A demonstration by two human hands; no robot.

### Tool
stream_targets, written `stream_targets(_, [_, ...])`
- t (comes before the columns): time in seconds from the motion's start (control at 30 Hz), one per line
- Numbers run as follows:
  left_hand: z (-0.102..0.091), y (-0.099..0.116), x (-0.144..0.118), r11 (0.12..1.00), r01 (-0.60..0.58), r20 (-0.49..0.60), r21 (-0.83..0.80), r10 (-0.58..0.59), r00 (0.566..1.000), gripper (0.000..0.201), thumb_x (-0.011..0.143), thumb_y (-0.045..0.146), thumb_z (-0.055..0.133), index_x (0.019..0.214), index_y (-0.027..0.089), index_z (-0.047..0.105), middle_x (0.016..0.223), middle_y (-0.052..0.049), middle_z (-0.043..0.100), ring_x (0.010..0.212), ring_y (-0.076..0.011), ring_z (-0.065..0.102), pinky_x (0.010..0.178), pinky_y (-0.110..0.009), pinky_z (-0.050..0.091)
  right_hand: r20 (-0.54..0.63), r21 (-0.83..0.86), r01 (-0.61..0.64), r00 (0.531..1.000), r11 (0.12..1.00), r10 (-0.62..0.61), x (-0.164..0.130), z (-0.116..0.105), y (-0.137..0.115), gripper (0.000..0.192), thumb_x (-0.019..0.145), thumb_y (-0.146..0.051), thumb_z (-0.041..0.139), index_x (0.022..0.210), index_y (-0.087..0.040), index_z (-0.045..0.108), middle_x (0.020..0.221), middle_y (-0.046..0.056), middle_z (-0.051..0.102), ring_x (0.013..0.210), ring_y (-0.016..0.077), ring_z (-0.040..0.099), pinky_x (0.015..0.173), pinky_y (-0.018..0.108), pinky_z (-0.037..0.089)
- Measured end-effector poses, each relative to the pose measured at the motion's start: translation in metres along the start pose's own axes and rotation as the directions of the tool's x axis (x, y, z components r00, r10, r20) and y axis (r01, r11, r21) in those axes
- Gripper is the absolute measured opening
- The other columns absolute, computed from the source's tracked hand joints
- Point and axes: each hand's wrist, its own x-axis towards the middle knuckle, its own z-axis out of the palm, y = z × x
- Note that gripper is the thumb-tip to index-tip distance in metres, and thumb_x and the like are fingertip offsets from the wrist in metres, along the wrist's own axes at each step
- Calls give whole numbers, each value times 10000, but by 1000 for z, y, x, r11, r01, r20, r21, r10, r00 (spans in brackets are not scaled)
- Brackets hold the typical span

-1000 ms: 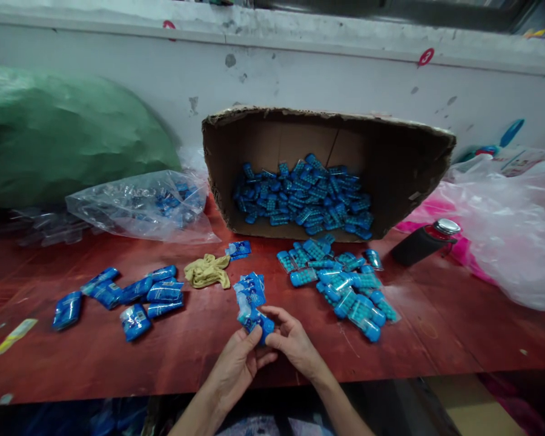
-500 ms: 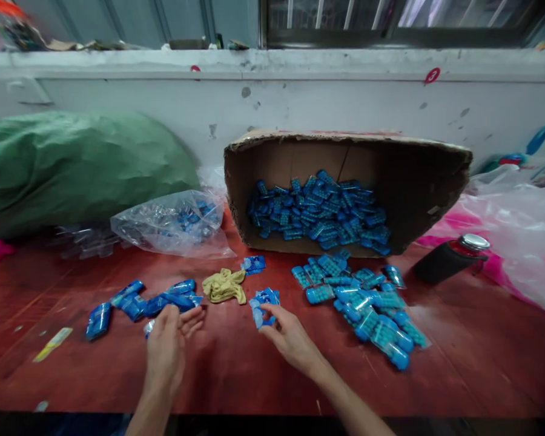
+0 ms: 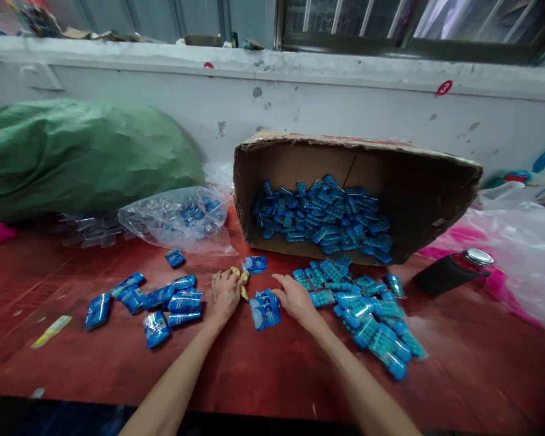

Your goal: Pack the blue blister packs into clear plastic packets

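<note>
My left hand (image 3: 224,295) presses down on a crumpled yellow cloth (image 3: 244,284), its fingers closed over the fabric and hiding most of it. To its right, my right hand (image 3: 296,298) has its fingers apart and holds nothing. It hovers between a small stack of blue printed cards (image 3: 266,310) and a pile of clear tubes with blue caps and turquoise beads (image 3: 367,312). More blue cards (image 3: 255,264) lie just behind the cloth. Several shiny blue packets (image 3: 184,301) are spread left of my left hand, one (image 3: 175,258) farther back.
A cardboard box (image 3: 436,203) on its side holds many more tubes. Behind the packets are a clear plastic bag (image 3: 149,215) and a big green sack (image 3: 91,160). A dark bottle (image 3: 445,274) leans at the right. A yellow-handled cutter-like strip (image 3: 51,331) lies on the red table (image 3: 254,381).
My left hand has moved right from the packets onto the yellow cloth. My right hand has let go of the cards and shifted right. One packet now lies farther back; the view has shifted slightly.
</note>
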Motion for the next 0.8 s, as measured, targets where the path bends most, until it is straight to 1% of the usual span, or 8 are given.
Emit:
stream_targets(0.1, [-1,2,-3,999,-48,26,0,48,998,322,838,317,324,787,196,619,1005,-76,627,994,-205,495,934,-350,302,25,-15,25,999,1000,-25,-18,3,3,359,812,-266,510,1169,-238,479,973,52,552,905,184,521,764,270,377])
stream_targets(0.2, [2,5,0,999,-18,13,29,18,1000,322,834,325,328,799,191,619,1008,-91,621,1018,-236,478,899,-387,319,63,-124,67,996,990,-59,-35,18,-6,388,770,-294,574,1150,-293,494,1012,53,550,900,221,505,746,317,383])
stream_targets(0.3, [4,10,3,998,27,-7,64,-27,1000,323,826,336,338,811,178,619,938,-118,626,971,-268,494,838,-419,343,53,-235,33,998,971,-22,-49,31,-14,352,758,-304,585,1104,-290,524,1065,79,542,909,265,490,731,374,381])
stream_targets(0.4, [5,12,1,997,24,-19,71,-23,1000,328,813,368,361,874,166,612,964,-126,620,974,-267,495,853,-418,338,26,-231,-4,1000,973,11,-49,30,-16,291,773,-323,563,1059,-279,542,1018,84,556,898,268,494,730,385,381])
stream_targets(0.53, [3,4,-3,997,56,-20,-51,-57,998,387,752,404,458,1052,177,550,1163,-139,541,1122,-300,408,892,-464,318,15,-196,69,998,978,-67,-15,16,-26,454,772,-315,560,1200,-264,420,1112,103,504,947,269,482,749,382,393])
stream_targets(0.63, [2,-6,0,983,49,22,-178,-46,999,290,773,345,422,958,187,580,1083,-123,585,1045,-258,486,862,-425,370,89,-139,163,984,977,-152,23,18,-40,546,749,-302,575,1246,-255,354,1099,89,513,933,239,505,713,329,416])
stream_targets(0.73, [1,-11,2,977,24,34,-213,-17,999,317,826,302,301,906,154,570,963,-123,615,913,-203,556,811,-352,421,149,-89,219,967,972,-204,53,30,-50,351,778,-266,527,1123,-215,487,1005,67,575,865,200,551,679,275,419])
stream_targets(0.8, [1,-13,-1,975,3,37,-224,5,999,334,831,325,299,972,139,538,987,-122,605,936,-195,549,828,-342,418,175,-68,237,959,969,-222,63,38,-52,210,817,-214,457,991,-181,570,925,66,611,828,190,570,657,258,415])
